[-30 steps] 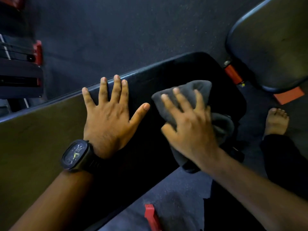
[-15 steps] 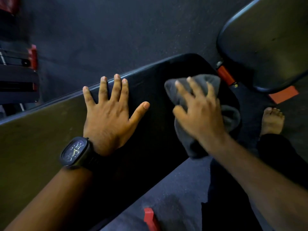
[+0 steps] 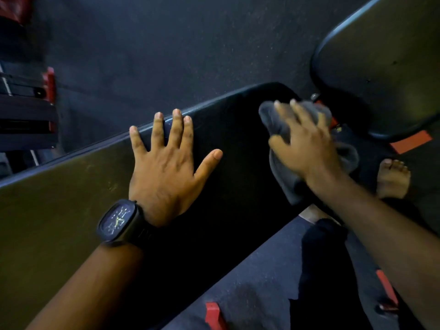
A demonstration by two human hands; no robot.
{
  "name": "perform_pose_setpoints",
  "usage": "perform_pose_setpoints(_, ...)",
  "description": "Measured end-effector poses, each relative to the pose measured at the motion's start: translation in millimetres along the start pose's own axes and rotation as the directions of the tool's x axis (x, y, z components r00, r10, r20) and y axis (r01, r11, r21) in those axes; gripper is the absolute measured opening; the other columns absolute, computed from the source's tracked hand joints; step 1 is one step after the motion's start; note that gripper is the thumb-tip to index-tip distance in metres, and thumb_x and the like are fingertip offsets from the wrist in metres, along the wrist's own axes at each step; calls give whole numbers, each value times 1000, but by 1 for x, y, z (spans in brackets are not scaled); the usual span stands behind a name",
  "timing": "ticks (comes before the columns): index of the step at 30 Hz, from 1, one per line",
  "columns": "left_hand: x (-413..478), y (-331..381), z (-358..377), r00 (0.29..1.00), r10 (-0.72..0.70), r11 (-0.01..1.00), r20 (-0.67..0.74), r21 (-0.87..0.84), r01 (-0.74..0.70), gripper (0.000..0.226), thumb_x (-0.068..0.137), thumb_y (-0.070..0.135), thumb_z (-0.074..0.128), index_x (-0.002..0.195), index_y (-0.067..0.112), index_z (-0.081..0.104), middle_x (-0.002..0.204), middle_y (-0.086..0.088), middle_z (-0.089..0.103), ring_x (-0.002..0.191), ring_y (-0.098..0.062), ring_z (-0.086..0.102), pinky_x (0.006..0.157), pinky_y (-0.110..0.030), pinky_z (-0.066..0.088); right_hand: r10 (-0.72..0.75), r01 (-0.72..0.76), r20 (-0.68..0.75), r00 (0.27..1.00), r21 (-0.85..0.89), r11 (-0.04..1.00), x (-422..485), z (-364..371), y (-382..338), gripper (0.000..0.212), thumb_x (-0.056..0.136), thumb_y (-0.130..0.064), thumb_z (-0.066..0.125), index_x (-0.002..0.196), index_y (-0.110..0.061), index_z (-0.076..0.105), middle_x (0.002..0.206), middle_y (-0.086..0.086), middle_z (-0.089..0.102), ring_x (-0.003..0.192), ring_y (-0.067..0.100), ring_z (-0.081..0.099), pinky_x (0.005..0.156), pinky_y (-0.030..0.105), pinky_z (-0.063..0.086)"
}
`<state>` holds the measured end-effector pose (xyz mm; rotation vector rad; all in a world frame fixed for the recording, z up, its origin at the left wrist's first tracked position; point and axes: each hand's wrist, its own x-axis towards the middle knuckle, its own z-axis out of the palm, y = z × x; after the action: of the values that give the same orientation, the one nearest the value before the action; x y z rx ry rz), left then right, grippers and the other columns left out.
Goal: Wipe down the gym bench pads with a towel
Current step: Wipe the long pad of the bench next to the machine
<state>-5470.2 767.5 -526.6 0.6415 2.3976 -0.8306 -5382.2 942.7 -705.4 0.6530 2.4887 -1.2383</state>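
Note:
A long black bench pad runs diagonally from lower left to upper right. My left hand, with a black watch on its wrist, lies flat on the pad with fingers spread. My right hand presses a dark grey towel onto the pad's far right end, near its rounded corner. The hand is blurred. A second black pad sits at the upper right, beyond a red frame joint.
Dark speckled rubber floor lies behind and below the bench. My bare foot and a dark trouser leg stand right of the pad. Red frame parts show at the bottom. Dark equipment with red trim is at the left edge.
My right hand has slid the towel along the pad toward its far right end. My left hand has stayed flat in the same spot.

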Motion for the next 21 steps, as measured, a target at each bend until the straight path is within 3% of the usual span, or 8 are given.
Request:
perform_pose_setpoints(4, 6, 6, 2, 1000, 0, 1000, -3, 4, 0, 95, 86, 77, -13, 159, 17, 0, 168, -2, -6, 153, -28, -10, 118, -66, -4, -237, 242, -101, 966, 37, 970, -53, 7, -43, 73, 81, -51, 41, 150, -30, 46, 159, 4, 41, 142, 47, 32, 103, 67, 39)
perform_pose_setpoints(8, 13, 17, 2, 1000, -5, 1000, -11, -15, 5, 93, 86, 75, -12, 159, 18, 0, 168, -2, -7, 153, -28, -11, 118, -66, -4, -445, 446, -55, 894, 0, 895, 18, 3, -68, 70, 78, -59, 40, 144, -39, 52, 156, -2, 46, 141, 41, 36, 103, 63, 41)
perform_pose_setpoints(10, 17, 21, 1, 1000, -13, 1000, -8, -22, 13, 94, 85, 75, -12, 159, 18, 2, 168, -2, -6, 153, -28, -10, 118, -66, -4, -364, 363, -8, 931, -33, 931, 62, 0, -56, 77, 71, -65, 32, 145, -47, 47, 158, -8, 41, 143, 35, 34, 108, 55, 41)
perform_pose_setpoints(13, 20, 23, 3, 1000, -19, 1000, -4, -22, 19, 95, 85, 76, -13, 159, 18, 1, 168, -2, -5, 153, -29, -10, 118, -66, -4, -56, 56, 19, 998, 20, 998, 89, 1, -9, 93, 65, -72, 18, 152, -44, 37, 163, -3, 31, 148, 31, 29, 120, 45, 27)
perform_pose_setpoints(15, 21, 25, 3, 1000, -5, 1000, 0, -11, 5, 95, 86, 77, -12, 159, 17, 1, 168, -3, -5, 153, -29, -10, 118, -66, -4, 67, -68, 27, 997, 55, 996, 63, -2, 15, 91, 70, -71, 21, 155, -40, 32, 165, 1, 28, 149, 35, 26, 118, 48, 25)
perform_pose_setpoints(17, 23, 27, 4, 1000, 3, 1000, 2, -4, -3, 95, 87, 77, -12, 159, 16, 1, 168, -3, -4, 153, -30, -9, 117, -67, -4, 6, -4, -20, 1000, 63, 998, 9, -2, 15, 82, 78, -62, 30, 155, -35, 34, 163, 4, 31, 146, 42, 27, 112, 57, 33)
perform_pose_setpoints(21, 28, 30, 5, 1000, 21, 1000, 3, -2, -21, 90, 88, 71, -15, 159, 17, 0, 168, -3, -7, 153, -30, -10, 117, -67, -4, -267, 273, -97, 959, 56, 960, -39, 7, -50, 67, 82, -51, 43, 146, -31, 52, 155, 5, 46, 141, 47, 34, 103, 67, 39)
